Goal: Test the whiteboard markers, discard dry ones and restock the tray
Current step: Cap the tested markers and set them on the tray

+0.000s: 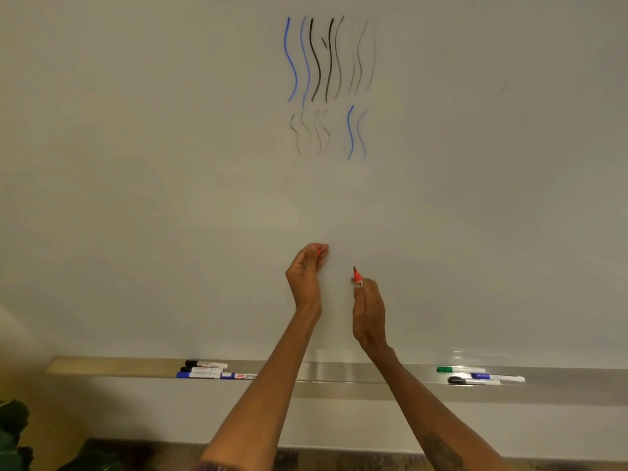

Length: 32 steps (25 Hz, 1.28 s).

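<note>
My right hand (368, 317) grips an uncapped red marker (356, 276), its dark tip pointing up close to the whiteboard (170, 164). My left hand (306, 273) is raised beside it and pinches the red cap (319, 252) between its fingertips. Several wavy blue, black and faint grey test lines (326, 62) mark the board above. On the metal tray (102, 365) lie several capped markers: black and blue ones (204, 368) at the left, and a green, a blue and a black one (475, 375) at the right.
A dark green shape (13, 433) sits at the lower left below the tray. A dark floor strip (339, 460) runs along the bottom edge under the board.
</note>
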Motion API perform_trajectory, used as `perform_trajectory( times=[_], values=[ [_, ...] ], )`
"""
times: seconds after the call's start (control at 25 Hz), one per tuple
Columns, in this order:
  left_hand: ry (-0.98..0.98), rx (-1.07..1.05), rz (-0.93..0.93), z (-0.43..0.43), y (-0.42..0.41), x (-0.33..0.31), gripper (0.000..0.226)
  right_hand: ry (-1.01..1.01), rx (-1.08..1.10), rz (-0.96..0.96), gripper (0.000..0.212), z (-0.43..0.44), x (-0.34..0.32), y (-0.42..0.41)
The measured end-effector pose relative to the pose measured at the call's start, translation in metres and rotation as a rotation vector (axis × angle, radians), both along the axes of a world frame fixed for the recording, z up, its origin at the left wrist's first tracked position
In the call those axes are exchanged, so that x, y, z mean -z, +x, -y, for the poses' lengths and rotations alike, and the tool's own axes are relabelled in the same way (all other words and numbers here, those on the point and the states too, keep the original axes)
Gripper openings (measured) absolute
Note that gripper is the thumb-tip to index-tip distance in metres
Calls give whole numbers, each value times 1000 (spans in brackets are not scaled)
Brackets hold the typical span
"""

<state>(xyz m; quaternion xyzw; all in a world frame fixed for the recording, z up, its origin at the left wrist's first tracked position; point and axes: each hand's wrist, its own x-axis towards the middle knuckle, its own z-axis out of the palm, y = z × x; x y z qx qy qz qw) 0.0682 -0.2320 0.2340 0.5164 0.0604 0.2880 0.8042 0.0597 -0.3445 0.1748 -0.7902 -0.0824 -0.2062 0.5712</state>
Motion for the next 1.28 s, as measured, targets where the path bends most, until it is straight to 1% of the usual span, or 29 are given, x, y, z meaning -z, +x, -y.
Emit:
perform_trajectory(
  times=[0.04,0.16,0.2,0.24,0.32,0.4,0.44,0.52,0.6,0.68,0.76,0.8,0.84,0.92,0.96,1.08,1.28],
  values=[
    [52,-45,23,-1,0,-10,24,43,1,57,25,-2,-17,4],
    [173,-160,92,-6,3,-47,19,77,-44,180,44,-5,-74,16],
    [219,-197,128,-8,4,-58,19,95,-72,234,46,-4,-94,17],
    [268,-235,171,-10,6,-70,20,124,-97,297,43,-2,-113,18],
    [356,-305,262,-18,12,-90,22,219,-138,379,29,1,-145,19],
    [440,-370,343,-26,23,-107,23,380,-200,310,21,3,-168,24],
    [469,-391,381,-30,28,-115,23,469,-244,254,21,5,-177,27],
    [508,-434,435,-38,37,-131,24,624,-339,201,29,10,-190,33],
    [550,-490,477,-46,45,-147,24,709,-400,191,36,15,-198,36],
    [586,-518,501,-54,53,-158,27,756,-442,192,33,18,-204,36],
    [614,-523,487,-61,62,-163,34,760,-470,219,20,19,-210,36],
    [629,-524,471,-63,66,-163,37,753,-470,244,18,20,-213,36],
    [640,-531,456,-64,70,-161,39,744,-442,274,23,20,-215,37],
    [652,-541,431,-66,74,-159,43,708,-315,322,34,18,-221,41],
    [657,-541,422,-67,75,-158,45,677,-236,346,34,17,-223,43],
    [674,-537,417,-69,76,-157,47,537,-64,442,21,15,-231,44],
    [674,-549,419,-67,76,-158,47,282,149,695,27,11,-241,56]
  ],
)
